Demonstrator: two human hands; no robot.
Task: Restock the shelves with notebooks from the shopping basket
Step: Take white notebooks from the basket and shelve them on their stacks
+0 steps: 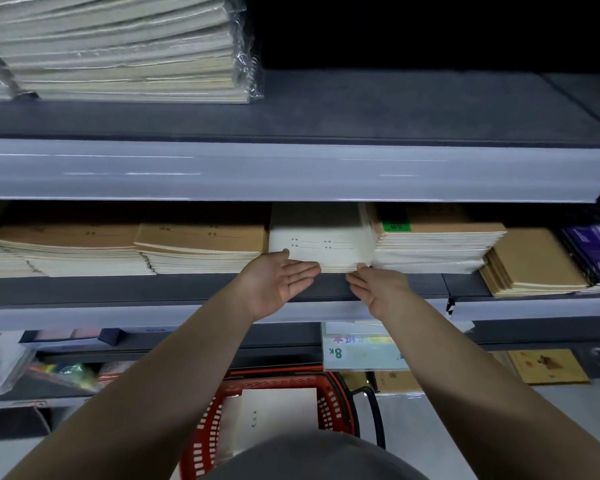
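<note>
A stack of white notebooks (321,237) lies on the middle shelf (153,289), between two stacks of brown-covered notebooks. My left hand (279,282) is flat and open against the stack's front left edge, with the thumb resting on the top cover. My right hand (378,289) touches the front right corner with its fingertips and holds nothing. Below my arms stands the red shopping basket (329,407) with white notebooks (278,417) still inside it.
Brown notebook stacks (201,244) (437,244) flank the white one, and a lower brown pile (530,265) lies further right. The upper shelf (395,105) carries a wrapped pile of notebooks (118,50) at the left. Paper pads (361,348) hang on a lower shelf.
</note>
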